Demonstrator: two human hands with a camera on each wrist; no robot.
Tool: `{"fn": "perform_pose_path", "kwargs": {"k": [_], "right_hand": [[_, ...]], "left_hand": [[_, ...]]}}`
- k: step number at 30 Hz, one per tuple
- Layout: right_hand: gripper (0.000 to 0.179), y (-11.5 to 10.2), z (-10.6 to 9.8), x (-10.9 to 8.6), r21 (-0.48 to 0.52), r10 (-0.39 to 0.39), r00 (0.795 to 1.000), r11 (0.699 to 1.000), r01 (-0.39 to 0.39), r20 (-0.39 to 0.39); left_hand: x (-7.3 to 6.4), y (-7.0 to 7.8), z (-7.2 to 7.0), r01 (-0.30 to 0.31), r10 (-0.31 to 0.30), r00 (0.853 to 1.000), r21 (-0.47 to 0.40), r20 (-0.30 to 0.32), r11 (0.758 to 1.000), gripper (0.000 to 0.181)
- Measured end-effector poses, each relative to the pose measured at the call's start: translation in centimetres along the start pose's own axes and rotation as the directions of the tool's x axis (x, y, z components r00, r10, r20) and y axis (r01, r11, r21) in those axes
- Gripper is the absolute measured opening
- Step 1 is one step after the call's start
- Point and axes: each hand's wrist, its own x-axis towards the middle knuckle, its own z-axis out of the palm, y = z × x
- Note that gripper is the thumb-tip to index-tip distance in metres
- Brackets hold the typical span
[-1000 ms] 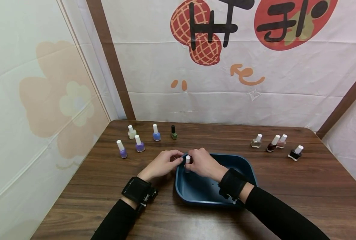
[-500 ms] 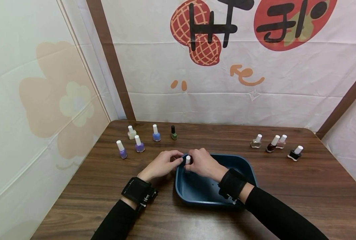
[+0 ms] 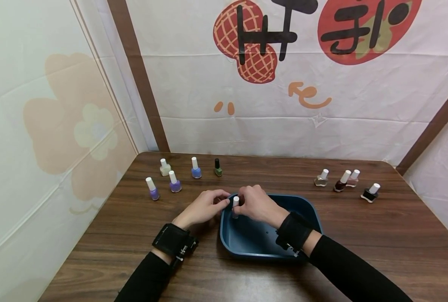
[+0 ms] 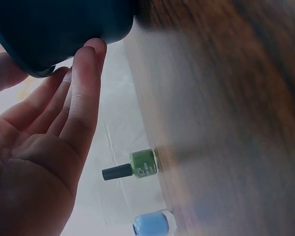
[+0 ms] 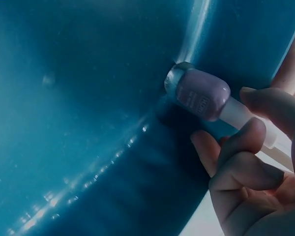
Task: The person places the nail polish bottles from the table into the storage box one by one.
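My right hand (image 3: 259, 204) pinches the white cap of a pale mauve nail polish bottle (image 5: 202, 94) between thumb and index finger. The bottle stands in the far left corner of a dark blue plastic basin (image 3: 261, 254), its glass base at the basin's floor in the right wrist view. Outside that same corner is my left hand (image 3: 202, 206), fingers extended and loosely spread. In the left wrist view its fingertips (image 4: 94, 46) meet the basin's outer wall, and the thumb lies by the rim.
Behind the basin to the left stand a green bottle (image 3: 218, 168), a blue bottle (image 3: 196, 170), two purple bottles (image 3: 175, 184) and a cream bottle (image 3: 165, 169). On the right are a greyish bottle (image 3: 320, 180), a dark red bottle (image 3: 341, 184), a pink bottle (image 3: 352, 180) and a black bottle (image 3: 370, 194).
My right hand's fingers have shifted slightly at the bottle, and a little more of its body shows below them. The left hand and basin keep their places.
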Motion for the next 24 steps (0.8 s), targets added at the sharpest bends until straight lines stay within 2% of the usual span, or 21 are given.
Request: {"fn": "perform_pose_path", "kwargs": {"k": [12, 17, 24], "right_hand": [[0.029, -0.2, -1.9, -0.5, -0.07, 0.067, 0.997, 0.995, -0.069, -0.033], [0.036, -0.1, -3.1, -0.9, -0.062, 0.063, 0.998, 0.996, -0.065, -0.031], [0.041, 0.2, -4.4, -1.5, -0.076, 0.059, 0.996, 0.995, -0.064, -0.071]], "left_hand": [[0.0, 0.0, 0.0, -0.003, 0.003, 1.0, 0.0, 0.006, 1.0, 0.029], [0.0, -0.1, 0.0, -0.003, 0.003, 1.0, -0.006, 0.008, 1.0, 0.029], [0.0, -0.2, 0.1, -0.007, 0.007, 1.0, -0.01, 0.01, 1.0, 0.029]]}}
